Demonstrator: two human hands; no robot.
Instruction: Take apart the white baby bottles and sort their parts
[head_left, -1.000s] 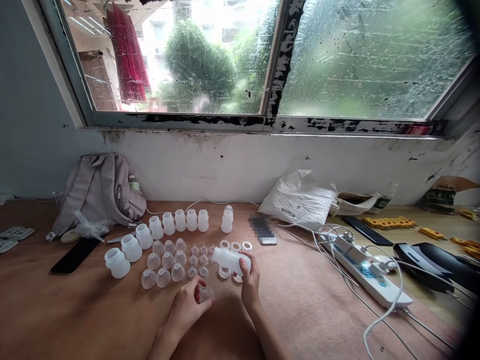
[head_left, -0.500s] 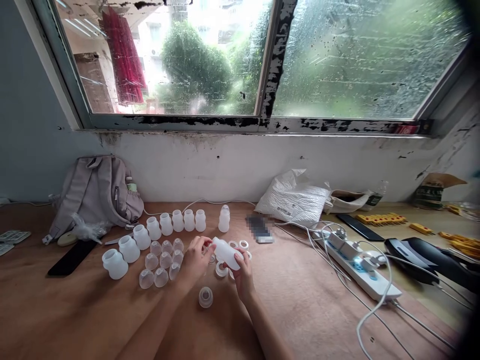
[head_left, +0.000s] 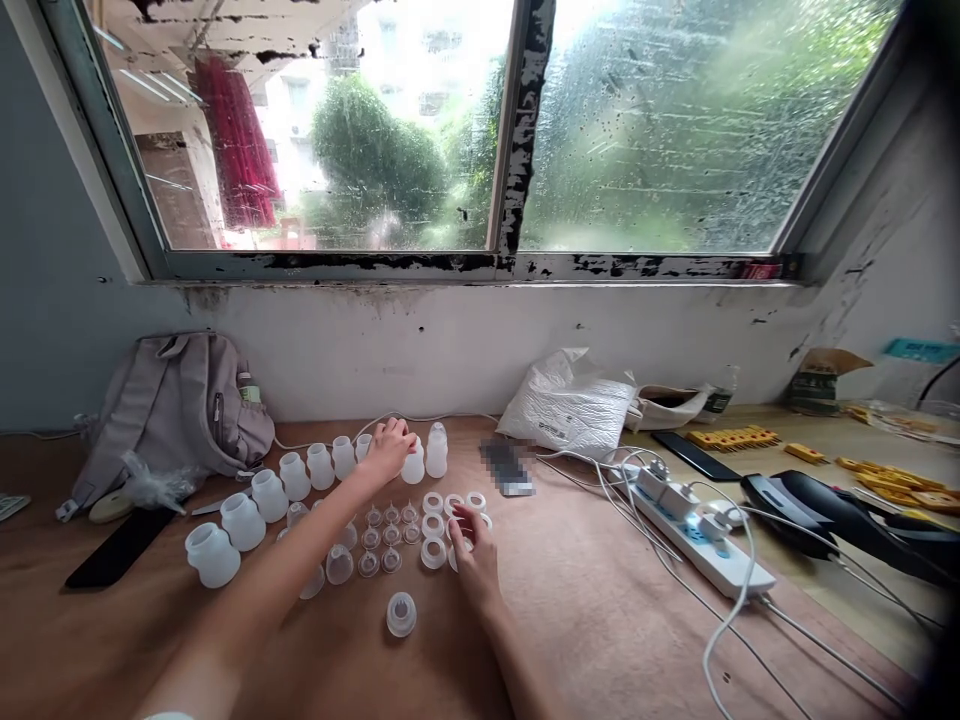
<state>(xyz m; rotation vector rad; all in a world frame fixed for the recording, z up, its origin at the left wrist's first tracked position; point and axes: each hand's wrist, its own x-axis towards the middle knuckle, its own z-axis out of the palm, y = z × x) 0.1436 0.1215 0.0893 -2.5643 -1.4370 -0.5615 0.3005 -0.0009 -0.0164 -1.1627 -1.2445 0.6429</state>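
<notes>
Backpack (head_left: 191,405), grey: is standing by the wall (head_left: 360,360). Plastic bag (head_left: 154,484), clear: is lying before it. Package (head_left: 566,405), silvery: is resting near the wall. Power strip (head_left: 697,537), white: is holding several plugs (head_left: 679,499). Yellow pieces (head_left: 733,440): are lying beyond. Cloth (head_left: 234,145), red: is hanging behind the window (head_left: 637,160).

1. Window (head_left: 517,150), far: two streaked panes (head_left: 645,150); grey frame (head_left: 517,130), black flaking patches.
2. Far wall (head_left: 375,360): white, stained below window.
3. Left wall (head_left: 52,280): blue-grey.
4. Tabletop (head_left: 615,630), near: brown; paler section (head_left: 877,622), right.
5. Daylight: brightest through left pane.
</notes>
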